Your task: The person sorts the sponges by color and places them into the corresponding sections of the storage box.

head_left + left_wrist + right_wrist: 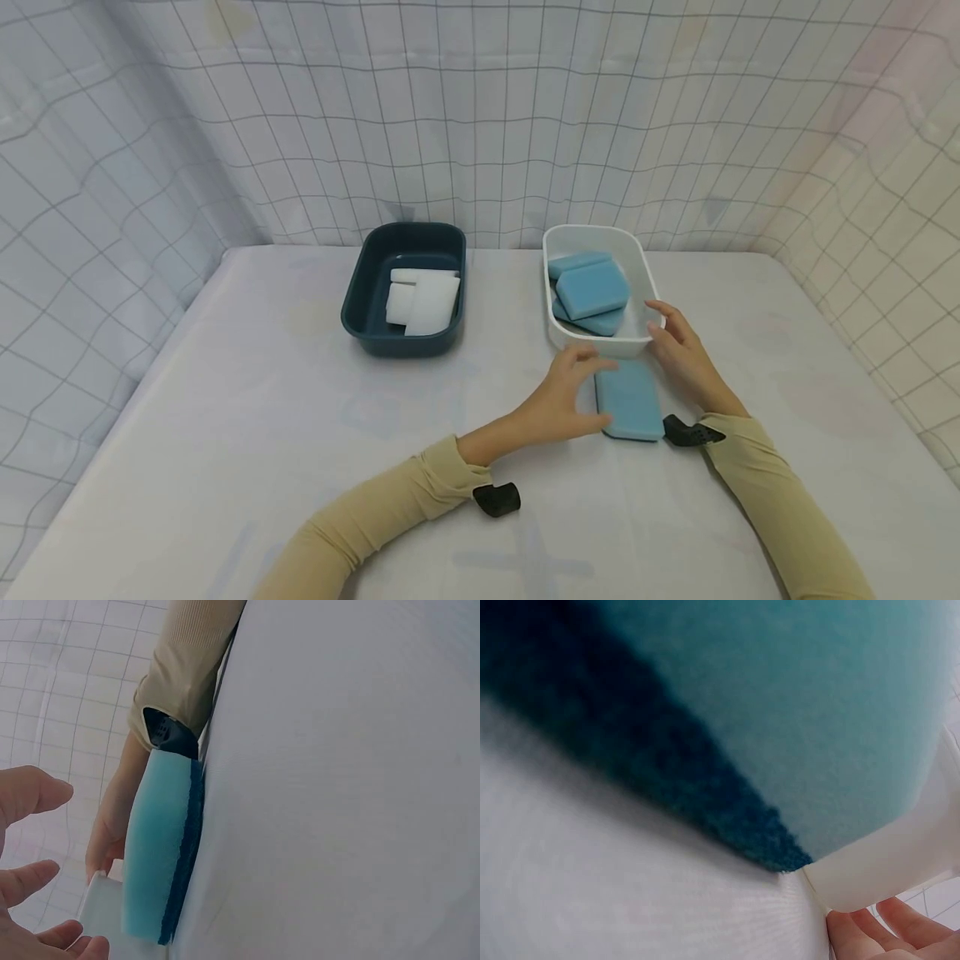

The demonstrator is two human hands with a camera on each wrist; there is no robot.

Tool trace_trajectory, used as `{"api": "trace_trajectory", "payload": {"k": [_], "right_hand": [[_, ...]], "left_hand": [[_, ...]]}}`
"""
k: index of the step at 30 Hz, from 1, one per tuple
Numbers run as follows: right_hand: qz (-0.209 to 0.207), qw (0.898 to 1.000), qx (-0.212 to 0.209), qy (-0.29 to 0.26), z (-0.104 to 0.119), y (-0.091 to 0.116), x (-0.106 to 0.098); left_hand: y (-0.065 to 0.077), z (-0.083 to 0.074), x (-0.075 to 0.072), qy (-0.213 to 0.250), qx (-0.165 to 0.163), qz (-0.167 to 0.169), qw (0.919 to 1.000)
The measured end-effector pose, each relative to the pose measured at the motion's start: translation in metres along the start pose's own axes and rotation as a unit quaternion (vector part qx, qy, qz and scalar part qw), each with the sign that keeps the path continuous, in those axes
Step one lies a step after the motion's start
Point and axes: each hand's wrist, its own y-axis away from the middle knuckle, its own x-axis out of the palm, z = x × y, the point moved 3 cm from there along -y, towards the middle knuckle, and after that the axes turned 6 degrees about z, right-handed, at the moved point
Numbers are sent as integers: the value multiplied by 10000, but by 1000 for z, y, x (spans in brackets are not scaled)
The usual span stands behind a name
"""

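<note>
A light blue sponge (628,400) with a dark blue scouring layer lies on the table, just in front of a white container (558,333). My left hand (562,400) reaches over the sponge's left side, thumb and fingers spread apart and holding nothing. In the left wrist view, the fingertips (46,874) stay a little away from the sponge (157,847). My right hand (686,358) grips the container's near right corner at the rim. Seen from the right wrist, the sponge (802,727) fills most of the view, with fingers (885,930) against the container's wall.
Several blue sponges (592,287) are piled inside the white container. To the left stands a dark teal container (352,308) with white sponge-like blocks (433,304) in it. A checked curtain (495,125) hangs behind the white-covered table (225,417).
</note>
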Motion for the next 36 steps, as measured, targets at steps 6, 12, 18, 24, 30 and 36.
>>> {"api": "trace_trajectory", "payload": {"k": [6,12,18,24,30,36], "right_hand": [[-21,10000,-12,13,1,1,1],[3,10000,-25,32,3,1,1],[-24,10000,15,75,2,1,1],[7,10000,-57,-74,0,0,1],[-46,10000,-8,57,1,1,1],[-25,10000,-56,60,1,1,0]], "left_hand": [[2,1,8,-25,-377,388,9985],[2,0,10,-203,-502,553,9970],[-4,3,13,-249,-618,677,9955],[-11,8,13,-461,-937,820,9911],[-17,7,14,-618,-1095,996,9870],[-23,6,16,-885,-1068,1144,9837]]}}
